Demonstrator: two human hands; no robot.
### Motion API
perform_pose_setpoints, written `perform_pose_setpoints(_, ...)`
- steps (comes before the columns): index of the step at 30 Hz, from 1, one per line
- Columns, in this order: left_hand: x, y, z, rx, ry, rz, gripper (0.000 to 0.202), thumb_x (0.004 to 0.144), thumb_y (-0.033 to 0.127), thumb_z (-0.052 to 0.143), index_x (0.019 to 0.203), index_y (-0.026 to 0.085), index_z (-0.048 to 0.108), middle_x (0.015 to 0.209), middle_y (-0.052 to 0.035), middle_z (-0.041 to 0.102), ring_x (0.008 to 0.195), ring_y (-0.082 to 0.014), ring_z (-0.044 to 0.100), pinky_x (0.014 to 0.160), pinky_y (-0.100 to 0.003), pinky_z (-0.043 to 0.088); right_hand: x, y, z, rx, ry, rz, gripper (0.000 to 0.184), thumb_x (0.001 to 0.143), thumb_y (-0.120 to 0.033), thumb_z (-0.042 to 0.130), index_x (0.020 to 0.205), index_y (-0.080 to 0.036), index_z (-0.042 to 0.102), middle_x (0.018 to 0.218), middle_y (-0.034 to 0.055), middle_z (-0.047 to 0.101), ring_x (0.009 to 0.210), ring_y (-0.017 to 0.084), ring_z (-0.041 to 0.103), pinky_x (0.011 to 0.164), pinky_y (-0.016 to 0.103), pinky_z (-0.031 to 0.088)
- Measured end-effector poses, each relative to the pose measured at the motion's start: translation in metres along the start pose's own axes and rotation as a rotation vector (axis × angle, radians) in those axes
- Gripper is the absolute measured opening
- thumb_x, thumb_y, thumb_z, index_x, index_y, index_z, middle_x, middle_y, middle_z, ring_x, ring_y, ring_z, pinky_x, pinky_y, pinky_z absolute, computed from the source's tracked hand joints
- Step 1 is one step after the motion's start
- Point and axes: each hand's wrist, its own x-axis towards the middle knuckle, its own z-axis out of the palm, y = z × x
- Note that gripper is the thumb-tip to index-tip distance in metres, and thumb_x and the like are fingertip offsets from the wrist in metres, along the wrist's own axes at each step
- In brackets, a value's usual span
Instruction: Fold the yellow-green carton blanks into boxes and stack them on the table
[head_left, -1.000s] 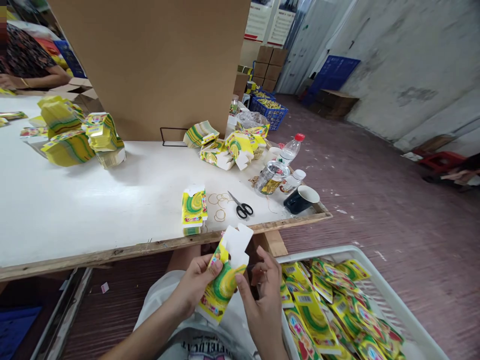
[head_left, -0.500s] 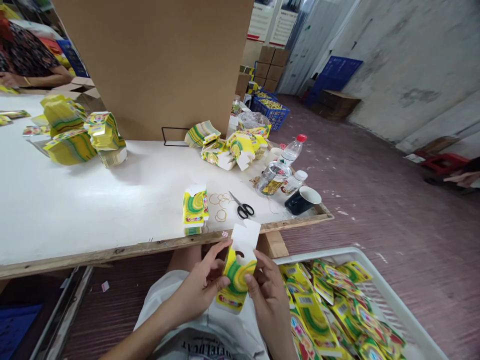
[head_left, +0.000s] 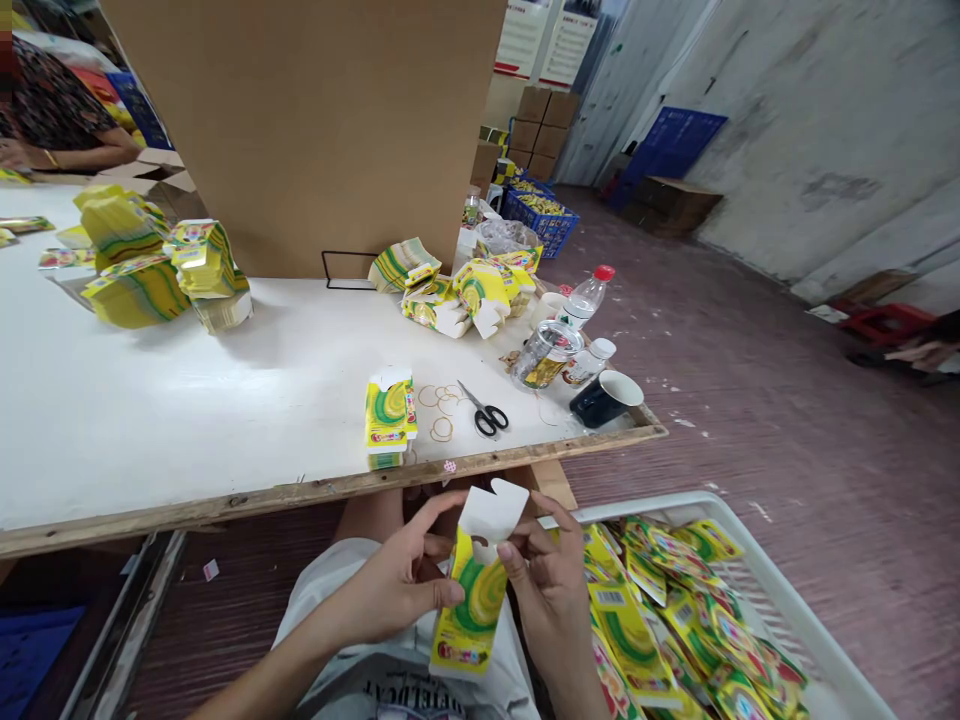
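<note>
Both forearms reach up from the bottom of the view and lean inward, wrists low, so that the hands face each other above the lap. The left hand (head_left: 420, 580) grips one side of a yellow-and-green carton (head_left: 480, 600), thumb laid across the printed front, its index finger reaching toward the top edge and the other fingers bent behind. The right hand (head_left: 551, 580) holds the upper part of the opposite side, thumb on the front near the top, fingers half curled behind it. Each hand is parted only by the carton, which tilts between them with its white flap (head_left: 499, 510) standing up.

Colourful lettering runs along the carton's lower front, too small to read. On the light garment (head_left: 330, 585) below the hands are dark capitals, partly cut off; "ELDCAT" seems legible. Beyond the left hand, a small carton stack (head_left: 390, 410) on the tabletop (head_left: 300, 400) bears similar lettering. Beyond both hands lie scissors (head_left: 490, 418). Right of the right hand, a white tray (head_left: 697, 500) holds printed packets (head_left: 626, 635), one showing a barcode.
</note>
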Motion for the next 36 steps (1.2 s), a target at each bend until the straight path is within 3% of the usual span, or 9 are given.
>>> perform_pose_setpoints(6, 0.004, -0.002, -0.003, 0.34, 0.152, 0.092, 0.041, 0.084, 0.019, 0.069, 0.124, 0.019, 0.062, 0.111, -0.0093, 0.074, 0.095, -0.0217, 0.07, 0.077, -0.027, 0.054, 0.004, -0.004, -0.009, -0.119, -0.07, -0.12, 0.044, 0.098, -0.054, 0.05, 0.099, -0.025, 0.082, 0.098, 0.0105, 0.072, 0.097, 0.028, 0.065, 0.082, 0.039, 0.053)
perform_pose_setpoints(9, 0.004, -0.005, -0.003, 0.41, 0.182, 0.105, 0.042, 0.087, 0.017, 0.063, 0.129, 0.02, 0.06, 0.116, -0.0094, 0.074, 0.094, -0.0206, 0.072, 0.078, -0.027, 0.056, 0.004, -0.007, -0.009, -0.077, -0.194, 0.072, 0.038, 0.093, -0.05, 0.06, 0.116, -0.024, 0.076, 0.085, 0.0065, 0.073, 0.078, 0.023, 0.065, 0.067, 0.032, 0.052)
perform_pose_setpoints(13, 0.002, -0.007, -0.003, 0.358, 0.138, 0.117, 0.045, 0.089, 0.016, 0.059, 0.134, 0.021, 0.056, 0.128, -0.0124, 0.069, 0.105, -0.0216, 0.07, 0.09, -0.031, 0.055, 0.004, -0.006, 0.001, -0.037, -0.222, 0.238, 0.045, 0.085, -0.045, 0.07, 0.122, -0.02, 0.065, 0.057, -0.0054, 0.059, 0.05, 0.013, 0.047, 0.049, 0.023, 0.036)
perform_pose_setpoints(20, 0.006, -0.003, -0.004, 0.096, 0.178, 0.026, 0.054, 0.081, 0.024, 0.074, 0.13, 0.017, 0.054, 0.096, -0.0095, 0.079, 0.088, -0.0225, 0.074, 0.076, -0.029, 0.055, 0.003, -0.005, 0.009, -0.141, -0.127, 0.118, 0.038, 0.086, -0.04, 0.069, 0.117, -0.019, 0.066, 0.045, -0.0116, 0.043, 0.042, 0.011, 0.039, 0.045, 0.02, 0.032)
perform_pose_setpoints(24, 0.008, -0.007, 0.003, 0.096, 0.177, 0.041, 0.051, 0.078, 0.021, 0.076, 0.126, 0.017, 0.059, 0.096, -0.0084, 0.079, 0.087, -0.0227, 0.075, 0.075, -0.029, 0.056, 0.004, -0.007, 0.006, -0.182, -0.079, 0.013, 0.027, 0.092, -0.038, 0.063, 0.109, -0.021, 0.075, 0.079, 0.0046, 0.073, 0.071, 0.019, 0.066, 0.062, 0.026, 0.051)
perform_pose_setpoints(28, 0.011, -0.008, 0.009, 0.275, 0.159, 0.156, 0.043, 0.086, 0.018, 0.066, 0.128, 0.02, 0.061, 0.119, -0.0117, 0.075, 0.104, -0.0241, 0.073, 0.086, -0.032, 0.058, 0.005, -0.008, -0.003, -0.143, -0.063, -0.016, 0.027, 0.094, -0.038, 0.059, 0.108, -0.023, 0.076, 0.104, 0.0094, 0.077, 0.093, 0.025, 0.071, 0.081, 0.035, 0.056)
perform_pose_setpoints(32, 0.016, 0.007, -0.023, 0.779, 0.396, 0.34, 0.05, 0.091, 0.02, 0.061, 0.14, 0.023, 0.054, 0.148, -0.0113, 0.058, 0.14, -0.0274, 0.05, 0.118, -0.046, 0.039, 0.006, -0.003, -0.053, -0.658, 0.169, -0.097, 0.045, 0.092, -0.057, 0.053, 0.098, -0.022, 0.08, 0.095, 0.0147, 0.075, 0.092, 0.034, 0.068, 0.087, 0.05, 0.049)
perform_pose_setpoints(34, 0.018, 0.016, -0.053, 1.031, 0.589, 0.391, 0.06, 0.091, 0.023, 0.062, 0.148, 0.02, 0.045, 0.157, -0.013, 0.046, 0.15, -0.0291, 0.034, 0.123, -0.052, 0.028, 0.007, 0.002, -0.082, -0.973, 0.351, -0.061, 0.064, 0.089, -0.07, 0.044, 0.101, -0.019, 0.081, 0.1, 0.0206, 0.071, 0.094, 0.04, 0.064, 0.087, 0.059, 0.045)
perform_pose_setpoints(36, 0.02, 0.02, -0.081, 1.21, 0.676, 0.386, 0.058, 0.089, 0.026, 0.064, 0.144, 0.015, 0.051, 0.156, -0.0167, 0.047, 0.149, -0.0333, 0.035, 0.122, -0.057, 0.029, 0.008, 0.007, -0.096, -1.043, 0.403, -0.024, 0.074, 0.086, -0.078, 0.041, 0.105, -0.017, 0.08, 0.101, 0.0226, 0.069, 0.096, 0.042, 0.062, 0.085, 0.06, 0.045)
